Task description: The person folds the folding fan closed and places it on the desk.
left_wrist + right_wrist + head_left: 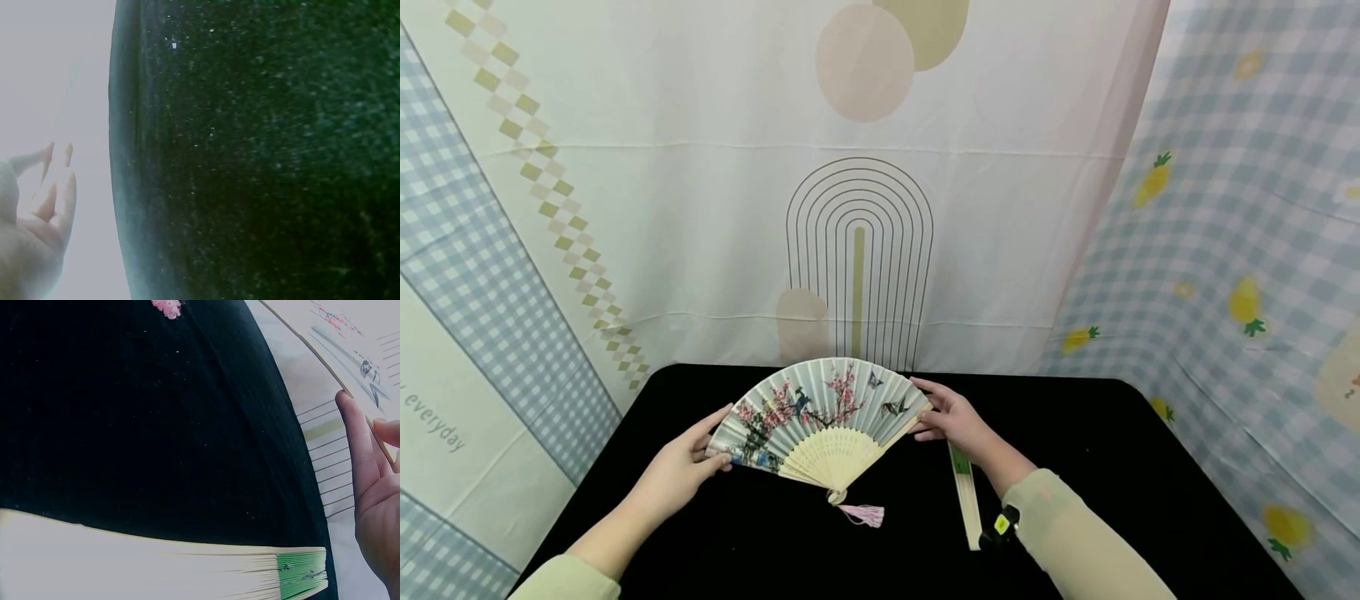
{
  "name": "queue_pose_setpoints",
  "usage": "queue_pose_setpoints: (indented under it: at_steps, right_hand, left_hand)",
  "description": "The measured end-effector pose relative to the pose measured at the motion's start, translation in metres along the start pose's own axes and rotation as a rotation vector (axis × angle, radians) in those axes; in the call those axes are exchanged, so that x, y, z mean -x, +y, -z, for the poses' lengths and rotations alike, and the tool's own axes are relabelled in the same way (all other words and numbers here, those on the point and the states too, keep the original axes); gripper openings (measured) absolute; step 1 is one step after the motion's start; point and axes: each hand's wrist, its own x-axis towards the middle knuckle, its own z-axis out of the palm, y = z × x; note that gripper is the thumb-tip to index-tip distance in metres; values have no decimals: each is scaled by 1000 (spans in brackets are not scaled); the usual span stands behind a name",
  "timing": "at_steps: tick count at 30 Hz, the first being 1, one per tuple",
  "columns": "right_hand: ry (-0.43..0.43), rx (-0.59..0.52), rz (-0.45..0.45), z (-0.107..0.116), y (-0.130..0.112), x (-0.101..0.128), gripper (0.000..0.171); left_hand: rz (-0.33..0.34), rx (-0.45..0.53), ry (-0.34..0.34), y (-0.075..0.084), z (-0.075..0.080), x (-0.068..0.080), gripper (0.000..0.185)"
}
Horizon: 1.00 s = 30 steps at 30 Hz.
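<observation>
An open folding fan (823, 412), pale with pink blossoms and birds, is held spread just above the black table (1112, 467). My left hand (718, 438) pinches its left edge between the thumb and fingers. My right hand (925, 413) pinches the right guard stick. In the right wrist view the thumb and a finger of the right hand (369, 425) lie on either side of the fan's edge (350, 344). A pink tassel (867, 515) trails from the pivot onto the table. The left wrist view shows only my left hand (53, 178) against a washed-out pale background.
A second fan (965, 493), closed, with a green band near its top, lies on the table under my right forearm; it also shows in the right wrist view (187, 569). Printed cloth backdrops hang behind and to both sides of the table.
</observation>
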Motion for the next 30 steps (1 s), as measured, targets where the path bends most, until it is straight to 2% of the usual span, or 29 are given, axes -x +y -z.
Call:
queue_pose_setpoints:
  at_steps: [7, 12, 21, 30]
  right_hand:
    - [4, -24, 17, 1, -4, 2, 62]
    - [5, -37, 30, 2, -5, 3, 62]
    - [27, -21, 0, 4, -9, 7, 61]
    - [36, -5, -18, 5, -11, 9, 61]
  left_hand:
    - [-16, 4, 18, 4, 1, -4, 75]
    - [-21, 29, 8, 8, 3, -6, 74]
    - [7, 176, 15, 18, 4, -14, 68]
    - [1, 258, 25, 25, -2, -18, 63]
